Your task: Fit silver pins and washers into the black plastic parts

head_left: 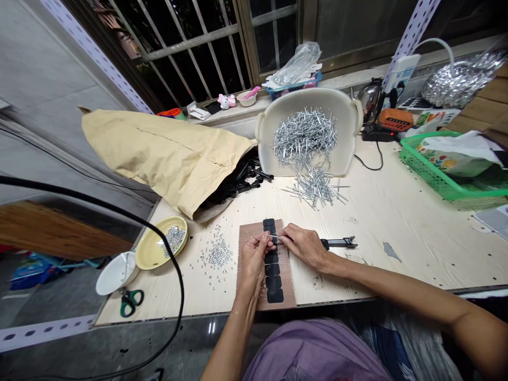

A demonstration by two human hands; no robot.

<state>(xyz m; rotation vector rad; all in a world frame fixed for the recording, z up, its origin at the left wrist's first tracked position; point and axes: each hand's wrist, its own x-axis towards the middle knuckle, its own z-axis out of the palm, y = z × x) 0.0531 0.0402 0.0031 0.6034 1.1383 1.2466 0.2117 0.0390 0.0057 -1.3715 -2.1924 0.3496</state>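
Observation:
Both my hands meet over a brown board [286, 291] with a row of black rounded pads [273, 282] down it. A thin silver nail [274, 236] spans the gap between my fingertips. My right hand [305, 244] pinches one end of it. My left hand [254, 256] is closed at the other end; whatever else its fingers hold is too small to make out. Just right of my right hand lies a black and grey fork-ended piece [341, 242]. Small shiny metal bits [217, 253] are scattered left of the board.
Behind the board, silver nails [315, 185] spill from a tilted white tub [349, 153]. A paper sack [166, 153] of black parts [246, 177] lies left. Further round are a yellow dish [148, 254], white bowl [115, 275], scissors [130, 301], green basket [436, 177] and black cable [174, 259].

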